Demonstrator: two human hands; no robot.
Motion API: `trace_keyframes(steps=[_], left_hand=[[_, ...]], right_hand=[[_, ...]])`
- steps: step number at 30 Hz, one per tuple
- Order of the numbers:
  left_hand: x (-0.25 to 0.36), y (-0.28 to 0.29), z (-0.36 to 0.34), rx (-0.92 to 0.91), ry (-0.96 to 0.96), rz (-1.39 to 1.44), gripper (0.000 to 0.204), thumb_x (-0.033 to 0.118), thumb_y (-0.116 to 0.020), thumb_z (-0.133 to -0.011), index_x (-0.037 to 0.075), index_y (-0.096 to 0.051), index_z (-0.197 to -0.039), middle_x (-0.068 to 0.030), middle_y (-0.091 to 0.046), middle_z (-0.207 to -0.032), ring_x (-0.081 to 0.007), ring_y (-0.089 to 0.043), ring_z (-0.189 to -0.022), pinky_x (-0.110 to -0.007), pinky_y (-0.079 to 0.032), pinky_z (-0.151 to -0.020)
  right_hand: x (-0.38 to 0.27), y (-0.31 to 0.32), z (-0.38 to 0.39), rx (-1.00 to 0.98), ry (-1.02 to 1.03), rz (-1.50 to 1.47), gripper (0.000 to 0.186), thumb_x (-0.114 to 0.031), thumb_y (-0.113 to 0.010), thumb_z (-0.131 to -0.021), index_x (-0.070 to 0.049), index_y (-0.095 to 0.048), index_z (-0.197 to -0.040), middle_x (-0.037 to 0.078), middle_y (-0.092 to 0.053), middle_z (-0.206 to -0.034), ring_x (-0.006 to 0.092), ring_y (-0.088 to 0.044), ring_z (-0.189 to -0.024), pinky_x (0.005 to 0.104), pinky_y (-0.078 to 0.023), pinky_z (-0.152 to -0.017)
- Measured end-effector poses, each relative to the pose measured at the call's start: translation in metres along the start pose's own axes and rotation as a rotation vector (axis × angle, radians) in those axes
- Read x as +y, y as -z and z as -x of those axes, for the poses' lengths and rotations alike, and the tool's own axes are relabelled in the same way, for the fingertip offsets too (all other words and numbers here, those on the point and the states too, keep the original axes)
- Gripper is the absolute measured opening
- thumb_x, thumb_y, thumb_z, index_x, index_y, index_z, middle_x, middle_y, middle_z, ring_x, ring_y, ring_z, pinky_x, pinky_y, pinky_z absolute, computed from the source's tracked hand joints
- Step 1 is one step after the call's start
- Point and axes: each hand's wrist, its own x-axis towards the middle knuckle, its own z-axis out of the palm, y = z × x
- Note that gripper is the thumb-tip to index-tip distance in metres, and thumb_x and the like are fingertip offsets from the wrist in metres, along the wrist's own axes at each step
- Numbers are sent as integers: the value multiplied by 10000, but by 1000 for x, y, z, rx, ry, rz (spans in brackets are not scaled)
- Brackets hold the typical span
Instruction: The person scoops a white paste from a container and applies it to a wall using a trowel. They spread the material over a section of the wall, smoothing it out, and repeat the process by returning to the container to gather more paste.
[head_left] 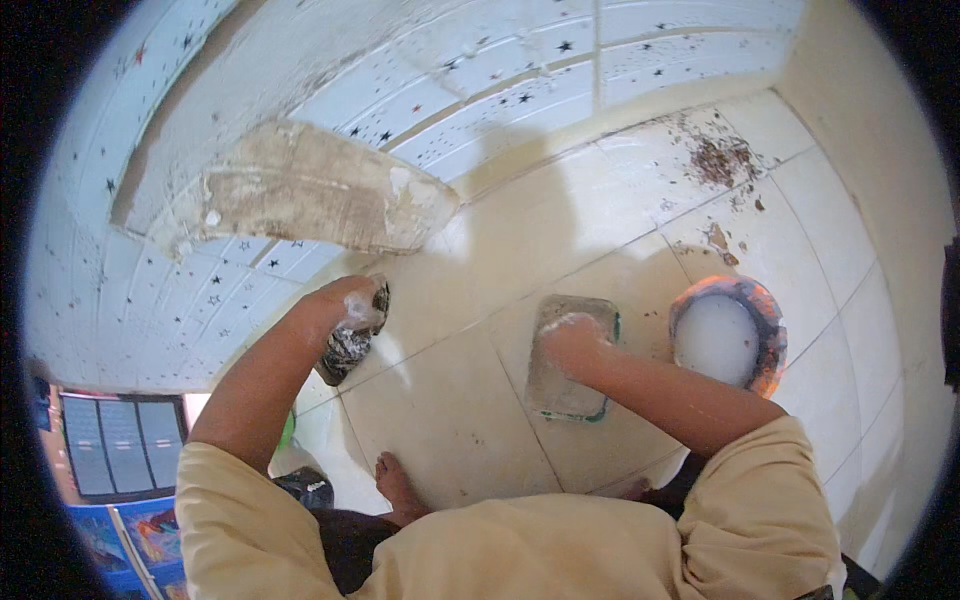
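My left hand (pixel 357 301), smeared white, is closed on a crumpled black plastic bag (pixel 347 352) with whitish smears, low beside the wall at the left. Over a shallow rectangular tray (pixel 570 400) with a green edge reaches my right hand (pixel 574 340). White residue coats that hand, and its fingertips are hidden against the grey-white inside of the tray. To the right of the tray stands an orange and dark round bucket (pixel 768 350) holding cloudy white liquid (pixel 715 340).
A bare, rough brownish patch (pixel 310 190) shows on the star-patterned wall (pixel 500 90). Brown debris (pixel 722 160) lies scattered on the tiled floor (pixel 450 400) at the far right. My bare foot (pixel 397 485) is near. A blue picture panel (pixel 150 540) stands at the lower left.
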Motion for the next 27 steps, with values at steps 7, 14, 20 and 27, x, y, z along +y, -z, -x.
trace_keyframes(steps=[7,14,20,27], left_hand=[[138,44,-10,-90,-175,457,639,362,-628,-824,-21,-450,-1302,-248,-579,-1185,-333,-579,-1091,-375,-460,-944],[188,-62,-78,-204,57,900,594,366,-697,-800,-128,-548,-1094,-194,-631,-874,-265,-648,-778,-376,-581,-612],[203,-88,-80,-68,-29,1123,283,176,-690,-771,-73,-582,-851,-155,-619,-775,-253,-652,-643,-362,-595,-539],[194,-72,-100,-59,-142,1299,178,66,-662,-718,-44,-567,-821,-160,-626,-802,-255,-656,-645,-377,-600,-532]], right_hand=[[12,30,-21,18,-148,-171,209,-169,-561,-806,-46,-696,-910,159,-683,-956,313,-680,-857,441,-548,-715],[7,11,8,92,-288,-102,183,-151,-573,-800,-55,-668,-923,144,-684,-868,310,-681,-816,424,-544,-686],[-11,-3,14,42,-394,-81,153,-150,-605,-765,-55,-654,-873,142,-681,-796,325,-679,-757,427,-545,-657],[8,7,7,113,-569,-267,282,-197,-587,-782,-29,-623,-1005,191,-659,-901,350,-645,-895,459,-511,-764]])
